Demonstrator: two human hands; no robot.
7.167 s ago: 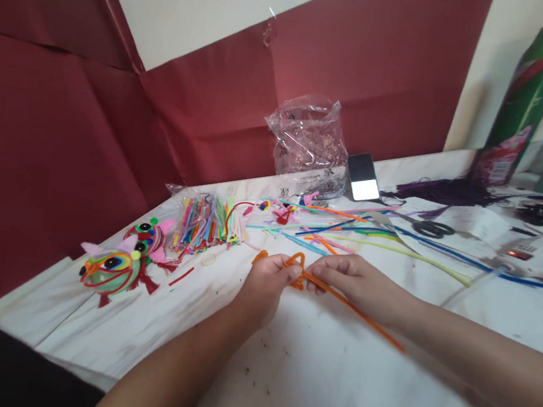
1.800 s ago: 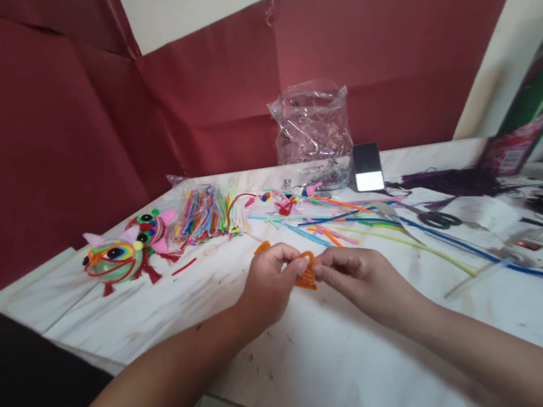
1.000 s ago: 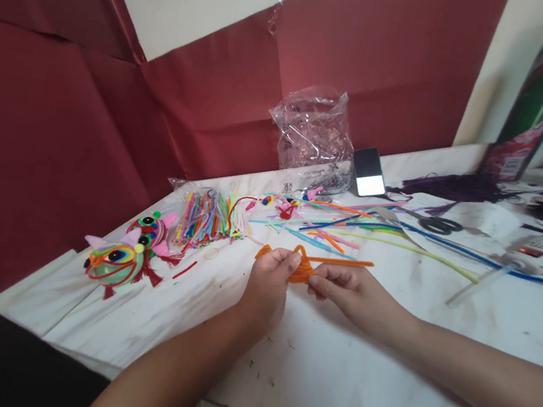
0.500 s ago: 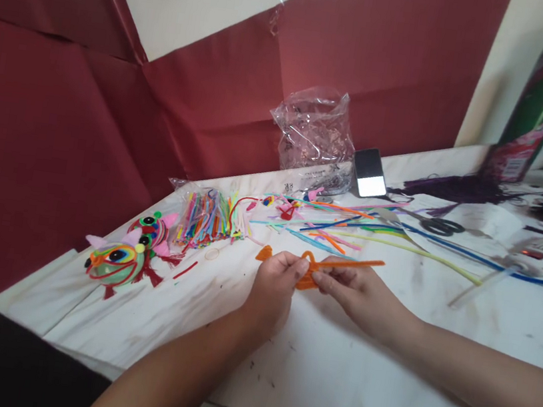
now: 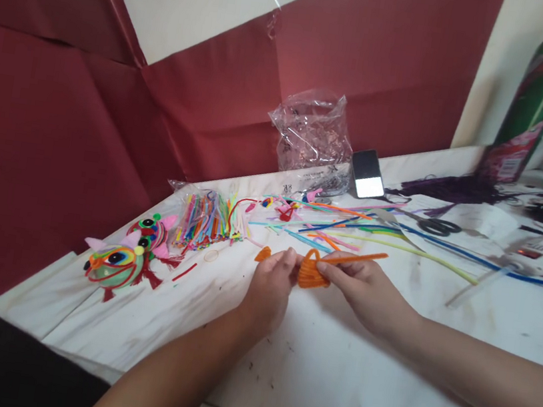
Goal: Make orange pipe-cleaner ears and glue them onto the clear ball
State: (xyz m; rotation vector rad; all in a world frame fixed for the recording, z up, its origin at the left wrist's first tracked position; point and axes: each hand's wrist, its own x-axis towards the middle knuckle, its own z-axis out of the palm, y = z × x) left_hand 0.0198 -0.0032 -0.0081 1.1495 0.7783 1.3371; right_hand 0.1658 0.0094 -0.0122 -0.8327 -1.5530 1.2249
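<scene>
Between my two hands is an orange pipe cleaner (image 5: 313,274), wound into a small ribbed shape with a loop at its top. My right hand (image 5: 354,282) pinches it at the right side, and a straight free end sticks out past the fingers. My left hand (image 5: 273,284) is closed at the left side of the wound part, fingertips against it. A second orange wound piece (image 5: 263,254) shows just beyond the left hand; whether it joins the first is hidden by the fingers. Both hands are held above the white table (image 5: 318,372).
Decorated fish-like figures (image 5: 116,262) stand at the left, beside a bag of coloured pipe cleaners (image 5: 209,218). Loose pipe cleaners (image 5: 397,243) lie behind my hands. Farther back are scissors (image 5: 434,225), a phone (image 5: 369,175), a clear plastic bag (image 5: 311,135) and a glue gun (image 5: 537,251).
My left thumb has lifted off the front of the orange wound piece, so more of its ribbed face shows. The right hand still pinches it, shifted slightly.
</scene>
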